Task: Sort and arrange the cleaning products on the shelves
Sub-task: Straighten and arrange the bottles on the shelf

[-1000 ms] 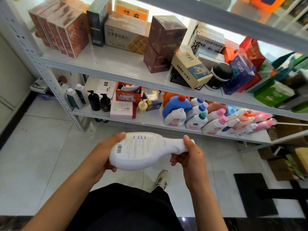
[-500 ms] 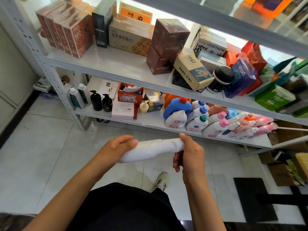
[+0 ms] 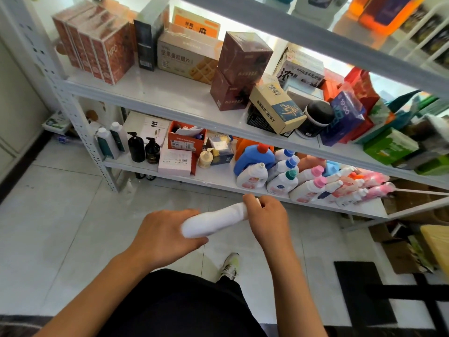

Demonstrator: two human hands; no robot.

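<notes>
I hold a white plastic bottle (image 3: 213, 221) sideways in front of the lower shelf (image 3: 213, 177). My left hand (image 3: 165, 235) grips its wide base; my right hand (image 3: 266, 216) grips its narrow neck, hiding the cap. On the lower shelf stands a blue jug with a red cap (image 3: 255, 155), white bottles with blue, green and pink caps (image 3: 283, 182), and pink bottles lying tilted (image 3: 371, 186). Two black pump bottles (image 3: 143, 149) and two white-and-teal bottles (image 3: 109, 142) stand at the shelf's left end.
The upper shelf (image 3: 150, 98) carries cartons, brown boxes (image 3: 239, 69), a black jar (image 3: 315, 119) and bags. A red open box (image 3: 185, 141) and a pink box (image 3: 175, 162) sit on the lower shelf. A white upright post (image 3: 73, 113) stands left. Cardboard boxes (image 3: 401, 254) lie on the floor, right.
The bottle has been turned, so its labelled face no longer shows, and both hands have carried it up toward the lower shelf. The view has moved closer to the shelves.
</notes>
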